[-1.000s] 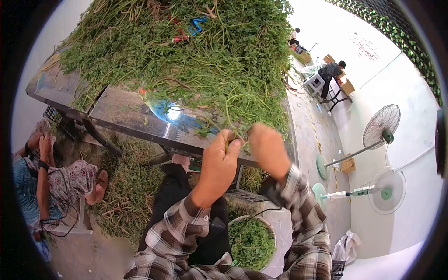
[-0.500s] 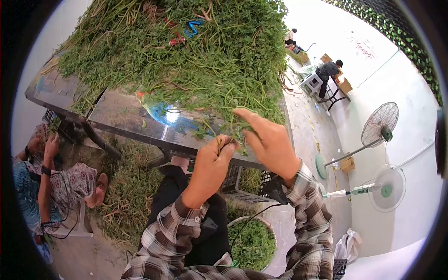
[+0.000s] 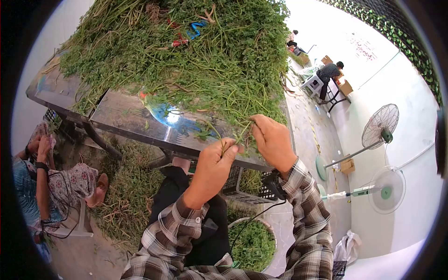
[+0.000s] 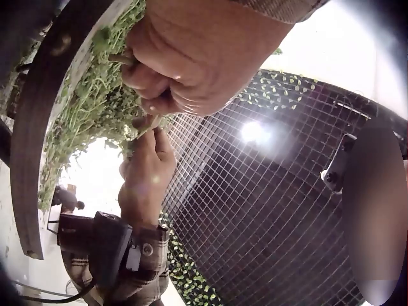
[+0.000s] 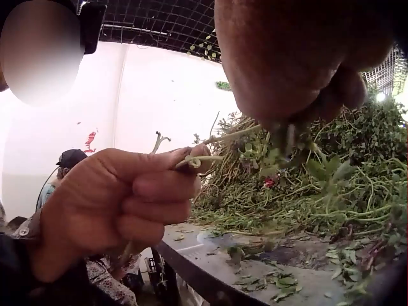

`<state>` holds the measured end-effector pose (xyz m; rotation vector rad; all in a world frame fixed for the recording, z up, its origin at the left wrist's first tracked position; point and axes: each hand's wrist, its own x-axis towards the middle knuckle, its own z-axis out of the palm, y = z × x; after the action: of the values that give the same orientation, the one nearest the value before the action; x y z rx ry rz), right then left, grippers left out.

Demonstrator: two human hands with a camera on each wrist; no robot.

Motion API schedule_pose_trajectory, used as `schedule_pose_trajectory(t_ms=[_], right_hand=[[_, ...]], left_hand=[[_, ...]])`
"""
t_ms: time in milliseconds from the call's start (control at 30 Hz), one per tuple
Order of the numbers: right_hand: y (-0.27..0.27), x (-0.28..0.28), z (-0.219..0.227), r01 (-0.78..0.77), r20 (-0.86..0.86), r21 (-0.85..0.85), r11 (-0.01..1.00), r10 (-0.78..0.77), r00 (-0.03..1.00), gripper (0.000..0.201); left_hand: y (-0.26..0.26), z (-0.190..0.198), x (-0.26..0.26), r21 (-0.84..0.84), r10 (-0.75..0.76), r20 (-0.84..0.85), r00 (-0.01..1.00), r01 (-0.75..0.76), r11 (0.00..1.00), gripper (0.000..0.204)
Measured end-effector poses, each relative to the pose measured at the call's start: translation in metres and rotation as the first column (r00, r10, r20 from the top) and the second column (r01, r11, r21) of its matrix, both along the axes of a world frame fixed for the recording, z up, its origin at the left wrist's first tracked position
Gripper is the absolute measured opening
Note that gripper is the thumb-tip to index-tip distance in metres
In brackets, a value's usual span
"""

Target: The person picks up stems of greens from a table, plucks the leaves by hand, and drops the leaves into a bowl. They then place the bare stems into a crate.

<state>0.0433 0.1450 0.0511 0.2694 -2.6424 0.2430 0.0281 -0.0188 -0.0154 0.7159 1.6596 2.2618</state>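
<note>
Above the table's front edge, my left hand point(image 3: 214, 165) pinches several green stems point(image 5: 197, 161) between thumb and curled fingers. Cut-looking stem ends stick out past its thumb in the right wrist view. Close by on the right, my right hand point(image 3: 275, 142) pinches a green sprig point(image 3: 243, 132) that stretches across to the left hand. Leaves hang below the right hand's fingertips in the right wrist view. Behind both hands rises a large heap of leafy green plants point(image 3: 186, 70) on the dark table point(image 3: 126, 114).
Under the table stand black crates point(image 3: 247, 186). A round tub of picked greens point(image 3: 252, 245) is by my legs, and more stalks point(image 3: 135, 196) cover the floor. Someone sits at the left point(image 3: 42, 182). Two standing fans point(image 3: 382, 123) are at the right.
My right hand first blurs beside the left, then opens with its index finger extended, and now pinches the sprig. The left hand keeps its hold on the stems.
</note>
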Motion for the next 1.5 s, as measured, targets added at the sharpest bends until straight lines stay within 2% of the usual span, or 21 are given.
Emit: schedule_pose_trajectory(t_ms=[200,267,300,367,400,467,533,600,767,800,867,900,933,1000,1033,1100,1233,1333,1400,1433,1500], right_hand=[[0.006,-0.006,-0.001,0.072,0.112,-0.240,0.968,-0.046,0.993,0.012],[0.024,-0.015,-0.017,0.104,-0.182,-0.074,0.992,-0.116,0.976,0.014],[0.041,-0.013,-0.015,0.109,-0.184,-0.074,0.991,-0.121,0.975,0.014],[0.075,-0.009,0.001,0.281,-0.001,-0.452,0.847,-0.315,0.949,0.016],[0.078,-0.007,0.002,0.273,0.000,-0.446,0.852,-0.305,0.952,0.016],[0.069,0.007,0.009,0.336,0.268,-0.758,0.559,-0.202,0.942,0.017],[0.053,0.012,0.004,0.352,0.308,-0.782,0.514,-0.172,0.936,0.017],[0.044,0.012,-0.003,0.281,0.308,-0.926,0.251,0.074,0.949,0.015],[0.007,0.014,-0.001,0.206,0.251,-0.966,0.159,0.360,0.899,0.030],[0.000,0.013,0.000,0.203,0.249,-0.966,0.159,0.358,0.900,0.030],[-0.013,0.013,0.001,0.144,0.249,-0.948,0.283,0.384,0.889,0.033],[-0.019,0.013,0.000,0.173,0.217,-0.974,0.143,0.411,0.886,0.029],[-0.016,0.013,-0.005,0.174,0.217,-0.975,0.139,0.407,0.888,0.029],[-0.005,0.009,-0.015,0.198,0.318,-0.925,0.325,0.374,0.871,0.024],[-0.004,0.009,-0.013,0.199,0.318,-0.925,0.323,0.374,0.871,0.024],[-0.001,0.013,-0.010,0.195,0.324,-0.760,0.621,0.101,0.941,0.019],[0.066,0.034,-0.015,0.261,0.192,-0.929,0.264,-0.260,0.946,0.015],[0.084,0.089,-0.035,0.356,0.272,-0.911,0.208,-0.347,0.898,0.016],[0.087,0.133,-0.070,0.558,0.331,-0.713,0.424,-0.498,0.802,0.019],[0.077,0.154,-0.083,0.547,0.243,-0.626,0.556,-0.528,0.814,0.023],[0.087,0.212,-0.123,0.721,0.369,-0.383,0.577,-0.620,0.693,0.021]], left_hand=[[0.005,0.001,0.002,0.045,-0.009,0.012,1.000,0.009,0.999,0.019],[0.003,0.006,0.005,0.011,0.023,-0.030,0.999,-0.023,1.000,0.020],[0.001,0.005,0.006,0.011,0.018,-0.032,0.999,-0.018,1.000,0.020],[-0.006,0.002,0.004,0.091,0.000,0.049,0.999,-0.005,0.996,0.020],[-0.007,0.002,0.001,0.097,0.011,0.052,0.999,-0.016,0.995,0.020],[-0.008,0.003,-0.003,0.107,-0.001,0.069,0.998,-0.006,0.994,0.019],[-0.006,0.005,-0.001,0.126,-0.051,0.117,0.992,0.036,0.991,0.019],[-0.004,0.006,0.000,0.150,-0.092,0.167,0.982,0.067,0.986,0.019],[-0.006,0.008,0.001,0.194,-0.158,0.208,0.965,0.117,0.974,0.020],[-0.006,0.008,0.001,0.195,-0.160,0.206,0.966,0.119,0.974,0.020],[-0.005,0.006,0.001,0.182,-0.185,0.185,0.965,0.152,0.971,0.020],[-0.005,0.007,0.002,0.180,-0.190,0.187,0.964,0.157,0.971,0.020],[-0.005,0.007,0.003,0.183,-0.204,0.195,0.959,0.168,0.968,0.020],[-0.006,0.009,0.004,0.185,-0.217,0.203,0.955,0.180,0.966,0.020],[-0.006,0.010,0.004,0.190,-0.212,0.211,0.954,0.173,0.966,0.020],[-0.008,0.010,0.003,0.191,-0.213,0.225,0.951,0.172,0.966,0.020],[-0.012,0.009,0.002,0.156,-0.209,0.236,0.949,0.175,0.972,0.020],[-0.013,0.008,-0.001,0.124,-0.176,0.302,0.937,0.144,0.982,0.020],[-0.011,0.008,-0.005,0.264,-0.163,0.336,0.928,0.074,0.962,0.020],[-0.012,0.009,-0.005,0.275,-0.201,0.338,0.919,0.108,0.955,0.019],[-0.008,0.008,-0.003,0.280,-0.209,0.355,0.911,0.110,0.954,0.019]])
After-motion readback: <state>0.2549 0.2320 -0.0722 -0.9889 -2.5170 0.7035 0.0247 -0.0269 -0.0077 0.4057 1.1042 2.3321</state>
